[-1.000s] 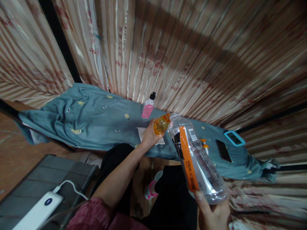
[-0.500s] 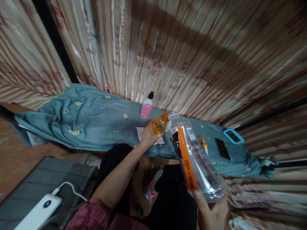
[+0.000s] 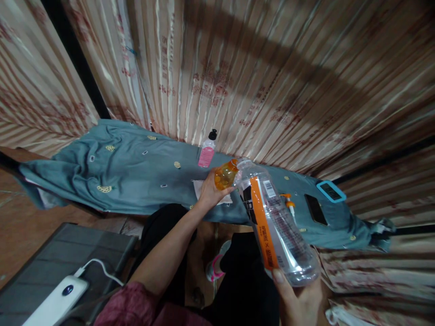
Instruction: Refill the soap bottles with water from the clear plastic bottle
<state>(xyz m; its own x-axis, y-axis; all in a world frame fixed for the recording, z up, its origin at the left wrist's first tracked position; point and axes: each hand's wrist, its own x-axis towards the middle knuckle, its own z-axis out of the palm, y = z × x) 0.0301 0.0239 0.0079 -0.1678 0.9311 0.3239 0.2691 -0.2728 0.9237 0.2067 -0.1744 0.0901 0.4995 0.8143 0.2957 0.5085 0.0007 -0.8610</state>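
My left hand is wrapped round a small orange see-through bottle, tilted with its neck to the right. In my right hand is the base of a large clear plastic bottle with an orange and grey label. The large bottle leans toward the small one, and their mouths meet or nearly meet; any liquid passing between them cannot be made out. Under my left hand lies a white tissue. Just right of the large bottle is an orange and white pump head, partly hidden.
A green-grey cloth with pineapple prints covers the narrow table. On it are a pink-labelled bottle, a dark phone and a blue-framed digital clock. A white power bank rests on a dark stool. Striped curtains hang behind.
Both hands keep their grip, and the two bottles stay mouth to mouth with almost no movement. The view has shifted very slightly.
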